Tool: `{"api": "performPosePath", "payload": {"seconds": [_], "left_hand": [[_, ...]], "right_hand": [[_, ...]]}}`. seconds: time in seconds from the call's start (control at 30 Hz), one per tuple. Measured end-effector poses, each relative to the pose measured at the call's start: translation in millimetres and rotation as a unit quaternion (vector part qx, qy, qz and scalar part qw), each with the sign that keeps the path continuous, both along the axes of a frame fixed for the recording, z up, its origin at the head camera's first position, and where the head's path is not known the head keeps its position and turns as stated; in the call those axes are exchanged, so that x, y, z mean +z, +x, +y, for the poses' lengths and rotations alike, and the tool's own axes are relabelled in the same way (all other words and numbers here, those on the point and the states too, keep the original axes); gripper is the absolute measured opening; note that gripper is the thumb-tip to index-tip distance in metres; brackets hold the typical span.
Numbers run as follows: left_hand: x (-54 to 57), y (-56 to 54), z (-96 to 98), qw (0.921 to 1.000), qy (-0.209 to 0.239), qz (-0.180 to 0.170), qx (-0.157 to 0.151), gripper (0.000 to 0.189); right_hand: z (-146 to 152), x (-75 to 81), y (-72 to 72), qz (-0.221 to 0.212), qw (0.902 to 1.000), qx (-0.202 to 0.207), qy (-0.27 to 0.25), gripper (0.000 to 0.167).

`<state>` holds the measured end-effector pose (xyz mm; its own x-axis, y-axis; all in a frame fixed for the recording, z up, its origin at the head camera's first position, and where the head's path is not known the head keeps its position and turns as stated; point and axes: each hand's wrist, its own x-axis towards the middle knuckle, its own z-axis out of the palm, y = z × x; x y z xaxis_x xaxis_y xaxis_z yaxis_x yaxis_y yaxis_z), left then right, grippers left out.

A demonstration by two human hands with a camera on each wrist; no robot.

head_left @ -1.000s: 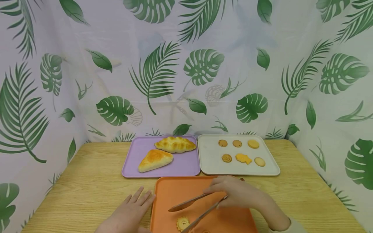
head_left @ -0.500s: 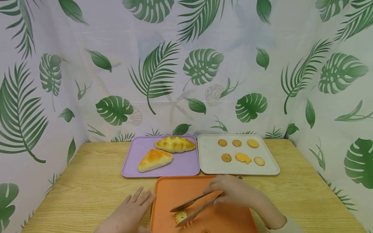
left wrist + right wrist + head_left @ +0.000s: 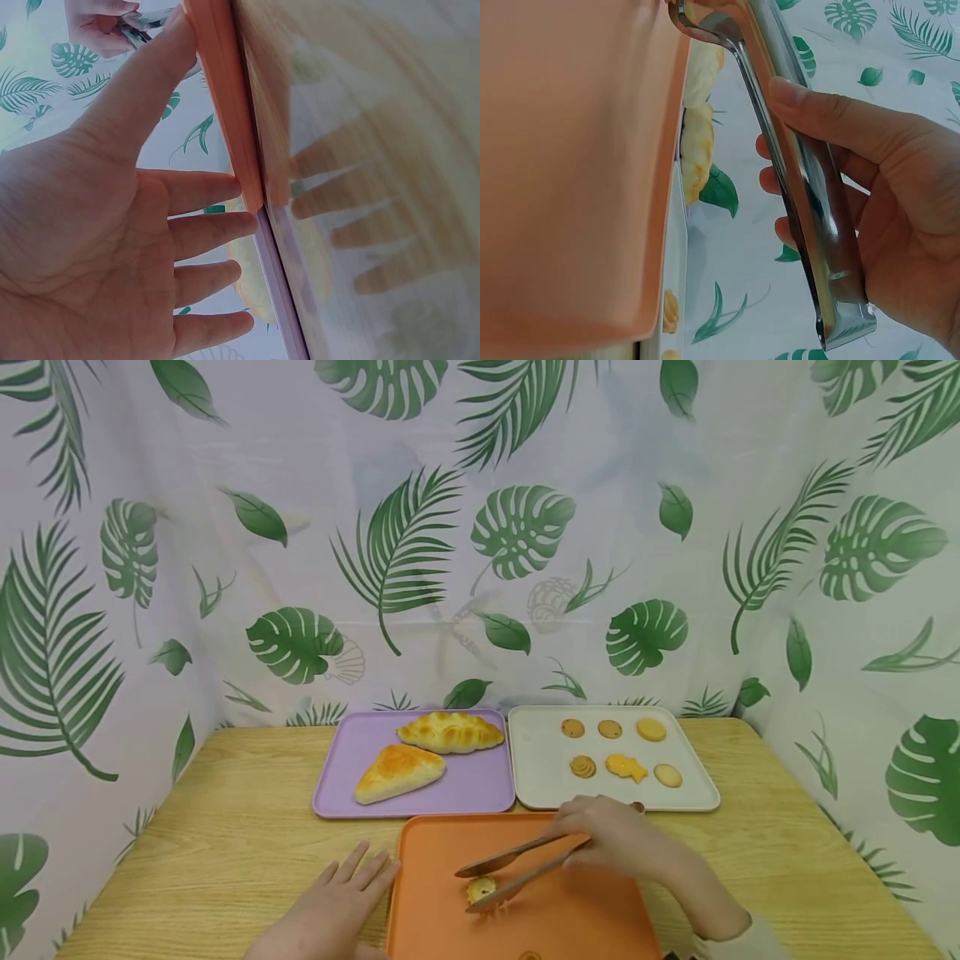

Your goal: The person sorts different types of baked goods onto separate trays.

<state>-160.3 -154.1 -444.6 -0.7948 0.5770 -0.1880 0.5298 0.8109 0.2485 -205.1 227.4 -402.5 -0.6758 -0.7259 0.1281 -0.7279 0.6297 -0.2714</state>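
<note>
My right hand (image 3: 611,839) grips metal tongs (image 3: 525,881) over the orange tray (image 3: 431,843). Between the tong tips is a small round cookie with a scalloped edge (image 3: 478,887); whether it touches the tray cannot be made out. In the right wrist view, thumb and fingers wrap the tongs' arms (image 3: 817,202) from both sides. My left hand (image 3: 330,902) has its fingers spread, with fingertips at the orange tray's left edge. The left wrist view shows the thumb and a fingertip against that tray's rim (image 3: 221,82).
Behind, a lilac tray (image 3: 480,785) bears a triangular bread (image 3: 399,774) and a braided bread (image 3: 450,732). Beside it, a white tray (image 3: 540,777) holds several cookies, among them a fish-shaped one (image 3: 626,767). Part of another cookie (image 3: 530,956) shows at the frame's bottom. A leaf-print sheet (image 3: 420,677) backs the table.
The tong tips have come in around the scalloped cookie. Tongs and cookie have shifted away from me, lately also to the right. My left hand has stayed put.
</note>
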Motion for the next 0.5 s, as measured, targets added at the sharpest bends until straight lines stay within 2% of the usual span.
{"api": "performPosePath", "payload": {"seconds": [0.37,0.5], "left_hand": [[-1.3,0.5,0.7,0.9999,-0.001,0.011,-0.001,0.099],[-1.2,0.4,0.5,1.0,-0.001,0.009,0.0,0.1]], "right_hand": [[31.2,9.2,-6.2,0.047,0.9971,-0.023,-0.055,0.039],[43.3,12.2,-8.3,0.058,0.9944,-0.058,-0.067,0.039]]}}
